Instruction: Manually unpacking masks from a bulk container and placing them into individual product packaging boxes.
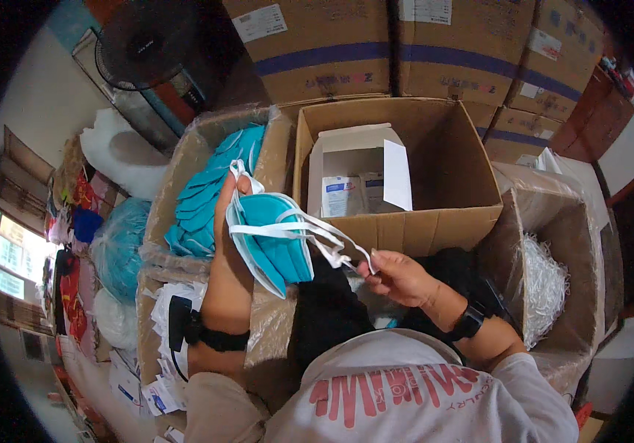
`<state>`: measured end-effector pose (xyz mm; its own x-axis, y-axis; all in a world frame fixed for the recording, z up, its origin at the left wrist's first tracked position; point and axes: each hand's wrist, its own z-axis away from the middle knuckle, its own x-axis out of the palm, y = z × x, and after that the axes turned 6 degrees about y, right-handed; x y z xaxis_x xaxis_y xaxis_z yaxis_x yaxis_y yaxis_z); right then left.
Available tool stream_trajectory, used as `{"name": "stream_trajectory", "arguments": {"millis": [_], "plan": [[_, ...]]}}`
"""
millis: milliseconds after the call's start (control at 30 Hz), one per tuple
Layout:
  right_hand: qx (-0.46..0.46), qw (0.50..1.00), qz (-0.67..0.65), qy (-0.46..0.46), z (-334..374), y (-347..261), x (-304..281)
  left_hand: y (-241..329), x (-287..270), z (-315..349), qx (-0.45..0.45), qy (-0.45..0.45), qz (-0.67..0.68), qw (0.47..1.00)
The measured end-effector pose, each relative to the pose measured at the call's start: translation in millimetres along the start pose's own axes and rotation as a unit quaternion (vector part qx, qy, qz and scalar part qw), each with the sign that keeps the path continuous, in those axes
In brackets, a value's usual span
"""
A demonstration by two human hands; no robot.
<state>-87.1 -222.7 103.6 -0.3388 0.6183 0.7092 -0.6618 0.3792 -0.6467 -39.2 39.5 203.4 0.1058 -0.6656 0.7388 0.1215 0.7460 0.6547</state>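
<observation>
Two bare hands work with a small bunch of folded teal masks (283,255) edged in white, taken here as the dial's centre. The left hand (238,181), at the bunch's 11 o'clock, holds it from the far side with the fingers upward and a white loop near the fingertips; the masks hide most of the palm, so how tightly it is curled I cannot tell. White elastic straps (317,230) run from the bunch toward 4 o'clock, where the right hand (404,277) pinches their end between thumb and forefinger, the other fingers bent in.

At 10 o'clock, just beside the left hand, a plastic-lined carton (281,148) holds a heap of loose teal masks (217,193). At 2 o'clock stands a brown cardboard carton (435,230), a white box (319,159) and small printed packets (343,198) inside it. Just past 3 o'clock, white strands (543,292) lie piled in another lined box (510,258). Taped cartons (317,52) are stacked from 12 to 2 o'clock; a black fan (147,44) sits at 11, and a bulging blue plastic bag (119,240) at 9. A dark wristwatch (470,321) circles the right wrist, toward 4 o'clock; a black band (221,340) crosses the left forearm near 7.
</observation>
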Motion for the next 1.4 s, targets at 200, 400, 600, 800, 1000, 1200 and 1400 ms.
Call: {"name": "stream_trajectory", "arguments": {"millis": [200, 400, 600, 800, 1000, 1200, 1400], "plan": [[0.028, 0.999, 0.005, 0.017, -9, -15, 20, 2, -11, -3, -0.028, -0.031, 0.063, 0.997], [-0.007, 0.989, 0.111, -0.095, -15, -12, 27, -5, -5, -1, -0.054, -0.065, 0.098, 0.992], [-0.114, 0.964, 0.219, -0.099, -27, -7, 48, -11, -4, -5, -0.061, 0.096, 0.136, 0.984], [-0.161, 0.964, 0.198, -0.074, -40, 4, 54, -17, -6, 0, -0.097, -0.064, 0.137, 0.984], [-0.094, 0.969, 0.211, -0.092, -34, -6, 65, -18, -1, 7, -0.067, 0.081, 0.141, 0.984], [-0.083, 0.968, 0.211, -0.107, -39, 2, 66, -18, 6, 9, -0.096, 0.091, 0.156, 0.979], [-0.047, 0.986, 0.163, 0.000, -34, -12, 50, 12, -45, -2, 0.083, 0.072, -0.039, 0.993]]}}
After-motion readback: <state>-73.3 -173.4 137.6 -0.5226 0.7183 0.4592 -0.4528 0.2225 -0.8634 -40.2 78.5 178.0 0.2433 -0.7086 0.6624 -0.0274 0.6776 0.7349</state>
